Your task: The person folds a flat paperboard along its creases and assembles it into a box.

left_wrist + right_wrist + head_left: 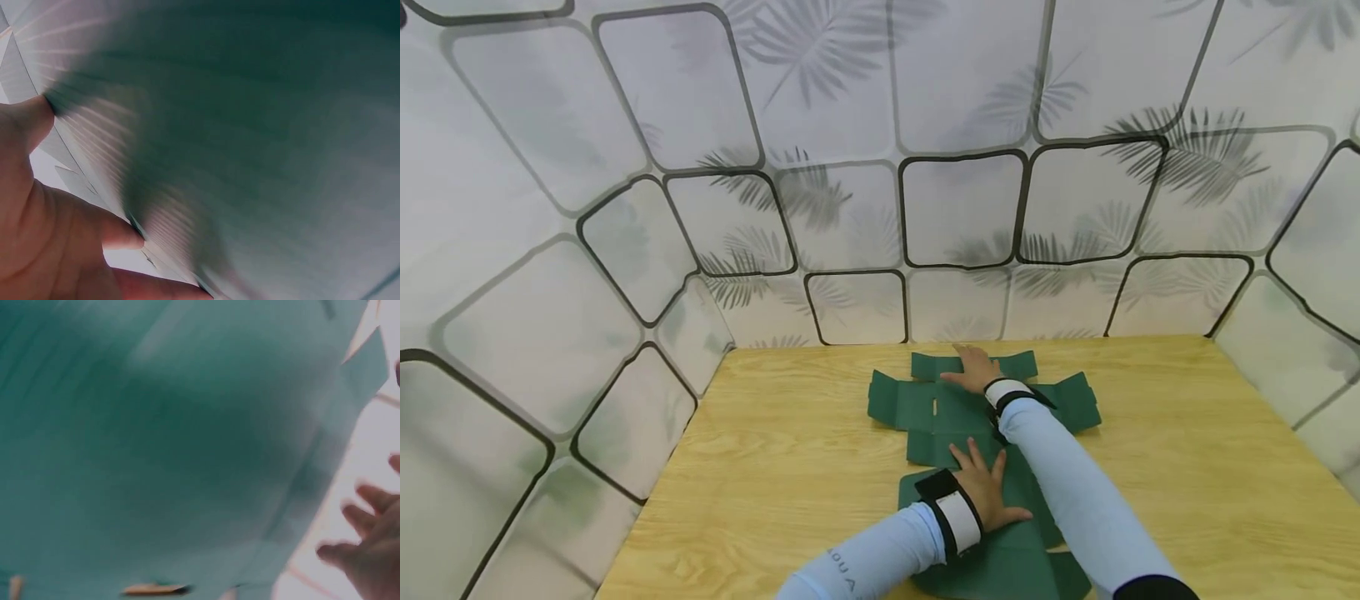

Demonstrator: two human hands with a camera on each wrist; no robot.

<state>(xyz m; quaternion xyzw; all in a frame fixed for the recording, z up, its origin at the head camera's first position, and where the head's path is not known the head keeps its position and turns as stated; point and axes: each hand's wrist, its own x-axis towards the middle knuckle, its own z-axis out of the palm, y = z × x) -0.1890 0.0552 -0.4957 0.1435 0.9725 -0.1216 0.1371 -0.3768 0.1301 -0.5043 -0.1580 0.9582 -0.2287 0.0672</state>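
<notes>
A green cardboard box blank (pixel 958 408), unfolded with creases, slots and side flaps, lies on the wooden table. My left hand (pixel 985 492) rests on its nearer part with fingers spread. In the left wrist view the fingertips of the left hand (pixel 56 231) touch the green sheet (pixel 250 137). Farther away, my right hand (pixel 975 369) is over the blank's far flap, fingers stretched out. The right wrist view is blurred; the right hand (pixel 375 544) appears at its right edge, beside the green card (pixel 187 456). My right forearm covers part of the blank's right side.
The light wood table (pixel 790 450) extends on both sides of the blank. A patterned white curtain (pixel 850 208) with grey leaves and dark outlines hangs behind the table and along its sides. The blank's near end runs to the bottom of the head view.
</notes>
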